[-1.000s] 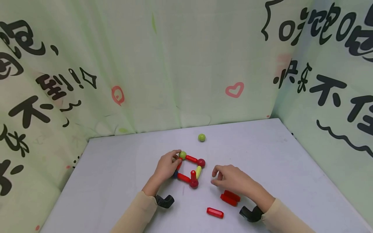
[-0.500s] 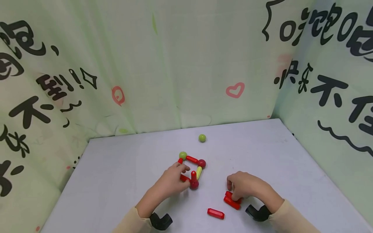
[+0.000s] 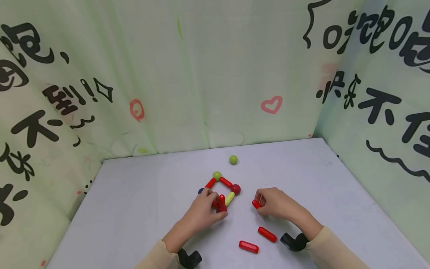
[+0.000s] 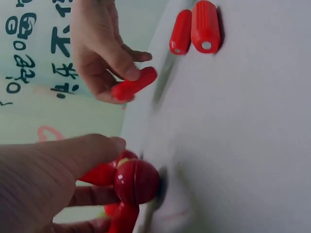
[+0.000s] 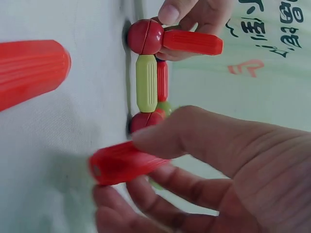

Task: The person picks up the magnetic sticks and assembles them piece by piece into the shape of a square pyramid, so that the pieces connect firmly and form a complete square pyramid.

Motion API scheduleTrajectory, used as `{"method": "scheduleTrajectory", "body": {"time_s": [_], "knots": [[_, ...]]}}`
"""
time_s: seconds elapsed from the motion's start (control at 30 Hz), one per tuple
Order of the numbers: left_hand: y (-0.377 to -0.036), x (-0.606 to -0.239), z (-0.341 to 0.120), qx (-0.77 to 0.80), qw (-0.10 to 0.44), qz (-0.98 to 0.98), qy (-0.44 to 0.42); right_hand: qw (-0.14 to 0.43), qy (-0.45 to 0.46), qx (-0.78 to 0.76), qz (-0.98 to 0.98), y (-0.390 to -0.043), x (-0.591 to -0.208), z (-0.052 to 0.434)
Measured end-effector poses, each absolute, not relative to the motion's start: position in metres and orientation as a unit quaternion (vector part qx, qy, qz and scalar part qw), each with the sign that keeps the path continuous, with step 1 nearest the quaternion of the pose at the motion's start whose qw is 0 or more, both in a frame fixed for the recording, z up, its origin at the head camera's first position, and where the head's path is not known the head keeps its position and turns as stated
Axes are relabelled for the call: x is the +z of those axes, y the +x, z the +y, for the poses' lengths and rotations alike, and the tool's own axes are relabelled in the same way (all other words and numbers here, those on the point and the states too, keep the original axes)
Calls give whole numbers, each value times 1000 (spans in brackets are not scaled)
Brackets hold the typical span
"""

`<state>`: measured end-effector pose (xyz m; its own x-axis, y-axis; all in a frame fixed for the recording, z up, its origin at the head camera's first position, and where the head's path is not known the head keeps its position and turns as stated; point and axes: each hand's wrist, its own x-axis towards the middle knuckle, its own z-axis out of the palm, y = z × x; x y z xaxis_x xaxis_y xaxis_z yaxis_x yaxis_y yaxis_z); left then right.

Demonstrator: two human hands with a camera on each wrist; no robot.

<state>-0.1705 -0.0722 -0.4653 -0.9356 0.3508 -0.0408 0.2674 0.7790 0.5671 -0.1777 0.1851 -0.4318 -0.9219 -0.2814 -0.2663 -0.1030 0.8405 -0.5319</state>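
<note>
A square frame of magnetic building sticks and balls lies on the table: red sticks (image 3: pixel 226 182), a yellow-green stick (image 3: pixel 230 198), a green ball (image 3: pixel 217 175), a blue ball (image 3: pixel 201 190) and red balls (image 3: pixel 236 189). One red stick (image 5: pixel 194 42) stands upright from the near red ball (image 4: pixel 136 182). My left hand (image 3: pixel 201 211) grips the frame at this corner, thumb against the ball, fingers behind the sticks and partly hidden. To the right, my right hand (image 3: pixel 280 203) pinches a loose red magnetic stick (image 5: pixel 126 162) between thumb and fingers, raised over the table and apart from the frame.
Two loose red sticks, one nearer the right wrist (image 3: pixel 267 234) and one farther left (image 3: pixel 249 246), lie on the white table (image 3: pixel 151 209). A single green ball (image 3: pixel 233 159) sits behind the frame. Printed curtains (image 3: pixel 228 74) surround the back and sides.
My right hand has picked up one of the paired red sticks and carried it up and left. My left hand has shifted from the frame's far left to its near corner, turning the frame slightly.
</note>
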Motion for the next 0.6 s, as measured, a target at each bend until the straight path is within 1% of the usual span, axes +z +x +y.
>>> {"method": "scheduleTrajectory", "body": {"time_s": [0.2,0.37,0.47,0.6], "knots": [[-182,-477,-80,311,64,927,199,117,-102,-286,946,-187,-434,178],[-189,-483,-86,303,48,924,229,88,-116,-301,942,-190,-431,172],[-191,-486,-90,291,36,924,246,80,-116,-312,940,-191,-430,166],[-193,-487,-94,293,46,922,251,82,-117,-321,936,-192,-429,160]]}}
